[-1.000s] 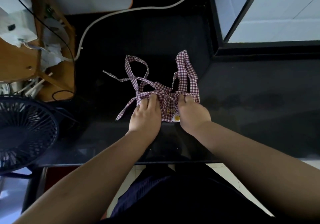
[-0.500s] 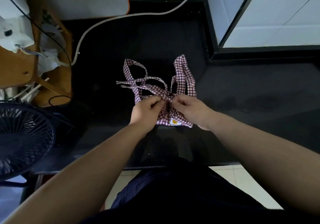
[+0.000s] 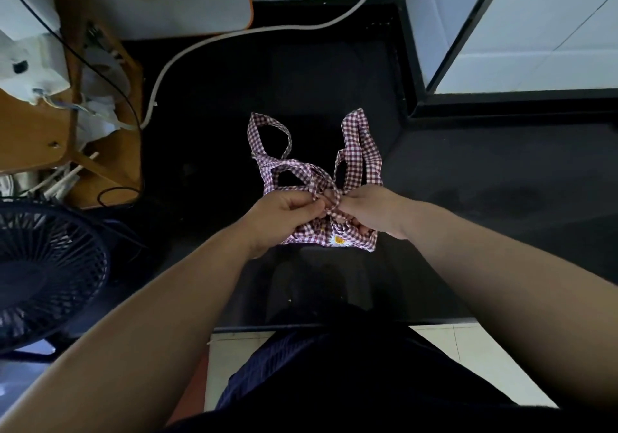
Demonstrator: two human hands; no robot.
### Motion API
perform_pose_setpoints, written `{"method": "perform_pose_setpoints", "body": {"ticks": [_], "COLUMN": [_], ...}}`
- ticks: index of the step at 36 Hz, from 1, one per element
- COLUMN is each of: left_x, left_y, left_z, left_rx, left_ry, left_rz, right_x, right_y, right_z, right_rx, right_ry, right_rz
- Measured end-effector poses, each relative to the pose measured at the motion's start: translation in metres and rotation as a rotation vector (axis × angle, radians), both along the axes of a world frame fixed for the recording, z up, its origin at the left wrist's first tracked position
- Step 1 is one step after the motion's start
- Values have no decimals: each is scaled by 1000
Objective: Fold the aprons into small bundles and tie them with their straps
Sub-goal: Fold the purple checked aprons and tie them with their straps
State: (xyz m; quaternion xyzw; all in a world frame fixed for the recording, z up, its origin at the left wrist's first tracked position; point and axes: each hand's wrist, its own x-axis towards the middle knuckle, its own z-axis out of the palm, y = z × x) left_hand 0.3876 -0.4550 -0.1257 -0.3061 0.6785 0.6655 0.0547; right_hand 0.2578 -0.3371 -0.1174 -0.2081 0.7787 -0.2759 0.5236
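A red-and-white checked apron, folded into a small bundle with a daisy patch on its near edge, lies on the black counter. Its straps loop away from me over the dark surface, one loop at the left and a doubled one at the right. My left hand pinches a strap just above the bundle's middle. My right hand meets it there, fingers curled round the crossing straps and the bundle's far edge. Both hands hide the bundle's upper part.
A black fan stands at the left by the counter's edge. Behind it is a wooden stand with cables and white items. A white cable curves across the back. White tiled walls rise at the back right.
My hands went from pressing flat on the folded apron to pinching its straps together at the middle. The loose left strap end has been drawn in from the counter towards the bundle.
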Motion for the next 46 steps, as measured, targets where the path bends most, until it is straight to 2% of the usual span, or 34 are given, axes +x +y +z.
{"method": "perform_pose_setpoints", "body": {"ticks": [5,8,11,16,18,21,27,31,35,40,42,46], "left_x": [-2,-4,-4,-4,-4,-3,-2,-1,1,-2,-2,-3], "left_y": [-5,-5,-4,-1,-1,-2,-2,-3,-5,0,1,7], "left_z": [-3,-4,-4,-2,-1,-1,-3,-5,-10,-10,-10,-11], "left_rx": [110,89,167,239,251,234,219,273,311,339,312,213], "left_ry": [-4,-36,-7,49,79,82,84,94,96,98,97,92], "left_rz": [113,131,155,189,181,159,151,227,330,358,374,443], "right_x": [2,6,13,7,1,-4,-3,-5,2,12,17,24], "right_y": [2,3,0,-5,-3,2,-1,3,15,23,23,24], "right_z": [5,-4,-6,-3,-4,-1,-1,3,-8,-12,-13,-17], "right_rx": [20,-41,-78,-50,-54,-98,-180,-259,-325,-420,-464,-516], "right_ry": [141,227,216,-55,-223,-513,-585,-734,-633,-573,-551,-386], "right_rz": [234,134,45,-22,-69,-255,-356,-520,-690,-754,-799,-944]}}
